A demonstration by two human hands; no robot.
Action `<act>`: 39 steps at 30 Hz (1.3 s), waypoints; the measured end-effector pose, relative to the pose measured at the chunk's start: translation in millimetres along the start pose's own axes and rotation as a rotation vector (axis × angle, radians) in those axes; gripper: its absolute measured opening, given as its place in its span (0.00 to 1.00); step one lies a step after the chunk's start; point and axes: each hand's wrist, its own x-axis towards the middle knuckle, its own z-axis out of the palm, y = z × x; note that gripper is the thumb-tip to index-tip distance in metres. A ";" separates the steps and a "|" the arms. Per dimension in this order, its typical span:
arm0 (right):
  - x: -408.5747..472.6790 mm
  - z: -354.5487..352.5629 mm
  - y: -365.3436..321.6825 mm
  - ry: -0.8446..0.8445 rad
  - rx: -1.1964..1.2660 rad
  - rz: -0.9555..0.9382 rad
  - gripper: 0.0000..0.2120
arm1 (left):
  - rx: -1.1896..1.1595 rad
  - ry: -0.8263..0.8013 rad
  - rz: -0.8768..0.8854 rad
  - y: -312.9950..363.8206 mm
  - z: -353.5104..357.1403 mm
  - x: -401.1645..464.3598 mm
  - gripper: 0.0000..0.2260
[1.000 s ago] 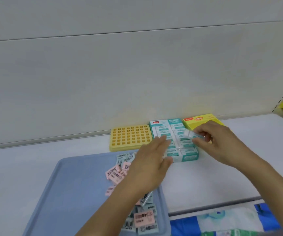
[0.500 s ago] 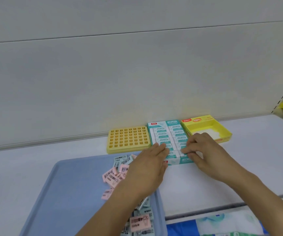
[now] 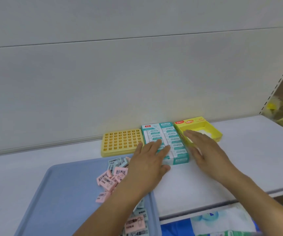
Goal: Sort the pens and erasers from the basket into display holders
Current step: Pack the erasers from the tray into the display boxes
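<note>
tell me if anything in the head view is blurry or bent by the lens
Head view: the right hand is smeared by motion blur; the left hand and teal eraser box are sharper, though the box print is too soft to read; the wide lens curves the wall seams and shelf edge; lighting is even and flat, with no glare.

Single head view — looks forward and down from above, close over white shelf [image 3: 239, 159], facing back wall panel [image 3: 137, 74].

Even, bright overhead light leaves only faint soft shadows on the pale grey shelf [image 3: 249, 160], while wide-angle distortion bows the edges and the frame looks slightly soft.
</note>
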 end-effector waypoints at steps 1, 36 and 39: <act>7.0 -4.6 9.8 -0.003 -0.077 0.042 0.23 | -0.010 -0.030 -0.012 1.6 -0.1 3.4 0.30; 11.8 -3.8 -61.6 0.117 0.025 -0.286 0.07 | -0.137 0.111 -0.246 -48.5 -29.5 -34.0 0.21; 4.8 16.6 -60.6 -0.128 -0.145 -0.194 0.11 | -0.231 0.154 -0.371 -74.9 -37.3 -71.0 0.20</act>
